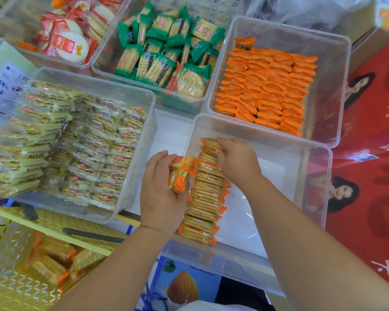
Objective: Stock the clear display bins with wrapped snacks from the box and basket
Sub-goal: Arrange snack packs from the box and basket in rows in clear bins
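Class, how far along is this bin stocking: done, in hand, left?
Done: far bins look stocked; one cracker row stands in the near bin. In hand: left hand grips another pack, right hand rests on the row. Left: most of that bin; spare packs in the yellow basket.

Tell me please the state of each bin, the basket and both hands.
near bin, mostly bare, one row of cracker packs along its left wall
left hand, holds an orange cracker pack
right hand, fingertips on that row's far end, grip unclear
orange-pack bin, mostly filled, neat rows
green-pack bin, loosely filled
yellow-pack bin, full
basket, some packs inside
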